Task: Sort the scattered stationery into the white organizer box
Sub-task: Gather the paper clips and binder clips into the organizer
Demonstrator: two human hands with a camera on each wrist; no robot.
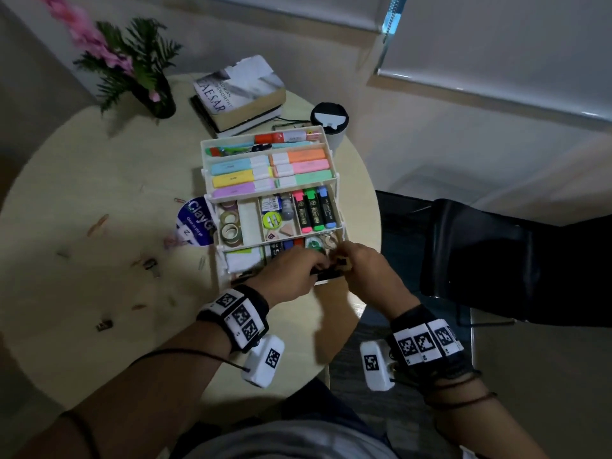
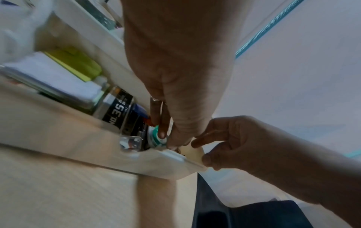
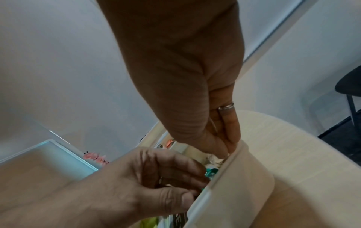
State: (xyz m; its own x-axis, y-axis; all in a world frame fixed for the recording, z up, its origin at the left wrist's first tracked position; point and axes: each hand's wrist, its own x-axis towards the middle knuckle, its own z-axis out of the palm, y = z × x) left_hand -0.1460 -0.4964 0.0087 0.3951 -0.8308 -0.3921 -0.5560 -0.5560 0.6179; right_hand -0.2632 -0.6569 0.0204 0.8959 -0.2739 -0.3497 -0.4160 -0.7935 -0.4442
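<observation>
White plastic tiered organizer box (image 1: 212,150) stands open on the round pale wooden table (image 1: 99,180), already stocked with pastel highlighters (image 1: 241,180). Both hands work at its near bottom tray: left hand (image 1: 291,276) fingers curled into it by a teal-and-white tape roll (image 2: 156,135); right hand (image 1: 361,263) pinches something pale at the box's near corner. Loose clips (image 1: 102,324) lie left of the box.

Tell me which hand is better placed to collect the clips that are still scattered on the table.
The left hand, probably. The loose clips lie on the table to the left of the white organizer box, on that hand's side. The right hand is at the box's near right corner and would have to cross over.
</observation>
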